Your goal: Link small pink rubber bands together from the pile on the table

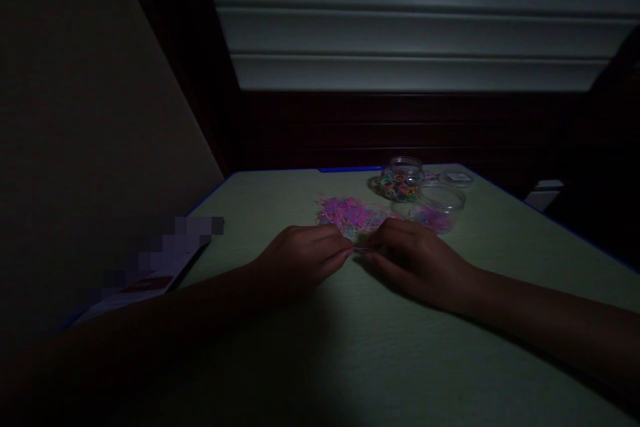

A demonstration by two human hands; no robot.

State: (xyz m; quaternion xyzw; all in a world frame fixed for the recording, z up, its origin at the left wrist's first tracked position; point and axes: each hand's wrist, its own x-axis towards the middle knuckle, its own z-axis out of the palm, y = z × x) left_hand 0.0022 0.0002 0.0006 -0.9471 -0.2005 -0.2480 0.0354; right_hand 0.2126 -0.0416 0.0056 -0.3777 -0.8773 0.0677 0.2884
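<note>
My left hand pinches one end of a few thin pinkish strands low over the table. My right hand has its thumb and fingers at the other end of these strands, closed on them. The strands bridge the small gap between my fingertips; their exact number is too small to tell. Just behind my hands lies a loose pile of thin pink and purple pieces, with some paler ones at its near edge.
A clear jar of colourful small bands stands at the back. In front of it, an open clear tub holds pink pieces. Behind the tub lies a round clear lid. A booklet rests at the left edge of the green table.
</note>
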